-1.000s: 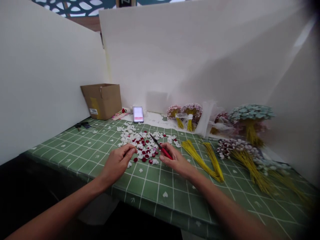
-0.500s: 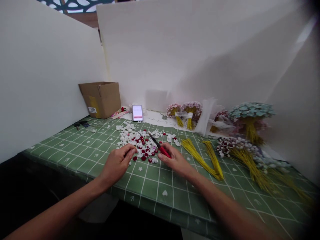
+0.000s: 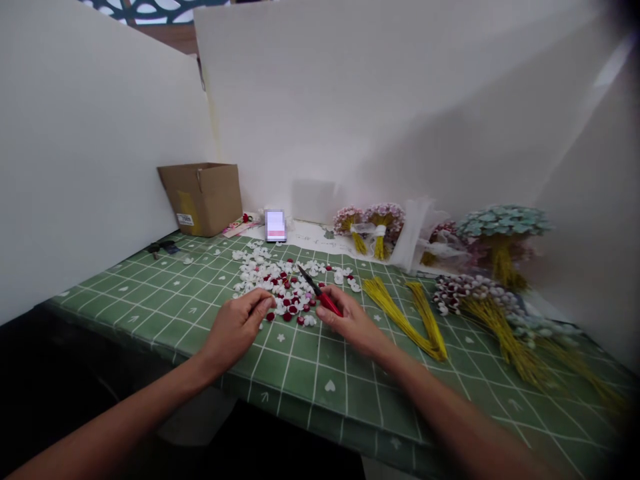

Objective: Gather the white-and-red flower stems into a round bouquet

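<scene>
**Green grid mat: cutter in the right hand, petals under the left**

Green mat (image 3: 310,373), smooth and marked with white grid lines, is carrying everything. The right hand (image 3: 350,323) is gripping the red-handled cutter (image 3: 320,297) at the right edge of the pile. Its long axis is running diagonally, with the thin dark tip pointing away and to the left over the small petals (image 3: 280,280), which are rounded and white, red and pink. The left hand (image 3: 237,327) is curling at the pile's near edge; whether it is pinching a piece I cannot tell. Thin yellow wire stems (image 3: 400,317) are lying to the right. The cardboard box (image 3: 203,197) is standing far left, its inside hidden.
</scene>
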`<state>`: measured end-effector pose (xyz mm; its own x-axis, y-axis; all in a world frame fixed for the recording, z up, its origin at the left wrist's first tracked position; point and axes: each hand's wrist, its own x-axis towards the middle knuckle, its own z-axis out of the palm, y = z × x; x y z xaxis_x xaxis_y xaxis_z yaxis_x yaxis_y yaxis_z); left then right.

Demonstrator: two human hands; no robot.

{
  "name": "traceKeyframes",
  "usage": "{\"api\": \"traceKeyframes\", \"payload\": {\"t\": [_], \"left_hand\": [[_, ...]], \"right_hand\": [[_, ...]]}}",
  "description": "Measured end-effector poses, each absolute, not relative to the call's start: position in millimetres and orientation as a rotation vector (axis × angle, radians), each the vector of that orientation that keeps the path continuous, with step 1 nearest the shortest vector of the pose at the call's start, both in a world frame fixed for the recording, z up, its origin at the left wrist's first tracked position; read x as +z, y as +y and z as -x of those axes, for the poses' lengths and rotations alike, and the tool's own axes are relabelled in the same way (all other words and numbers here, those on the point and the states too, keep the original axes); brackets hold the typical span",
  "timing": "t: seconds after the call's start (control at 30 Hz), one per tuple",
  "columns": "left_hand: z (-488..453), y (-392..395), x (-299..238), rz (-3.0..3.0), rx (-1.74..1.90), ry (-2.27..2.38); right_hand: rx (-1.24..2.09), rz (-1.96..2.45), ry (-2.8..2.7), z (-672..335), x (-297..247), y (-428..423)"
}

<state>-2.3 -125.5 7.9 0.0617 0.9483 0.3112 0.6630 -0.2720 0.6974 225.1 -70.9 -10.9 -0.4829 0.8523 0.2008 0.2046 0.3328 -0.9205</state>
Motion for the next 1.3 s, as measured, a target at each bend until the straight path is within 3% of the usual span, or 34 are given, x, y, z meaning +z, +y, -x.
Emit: {"api": "traceKeyframes", "payload": {"t": [0.23, 0.43, 0.6, 0.9, 1.3], "left_hand": [[1, -125, 11, -1.906, 1.045, 1.535], [3, -121, 12, -1.504, 0.981, 1.345], [10, -115, 11, -1.452, 0.871, 1.327], [17, -109, 4, -1.384, 0.983, 1.270], [16, -115, 11, -1.885, 1.005, 1.613]], "right_hand": [[1.081, 0.925, -1.926, -227, -4, -71], [0.895, 1.064, -1.911, -227, -7, -69], [0.999, 1.062, -1.878, -229, -5, -66], [0.970, 1.077, -1.779, -244, -4, -54], [1.038, 1.117, -1.837, -241, -5, -59]]}}
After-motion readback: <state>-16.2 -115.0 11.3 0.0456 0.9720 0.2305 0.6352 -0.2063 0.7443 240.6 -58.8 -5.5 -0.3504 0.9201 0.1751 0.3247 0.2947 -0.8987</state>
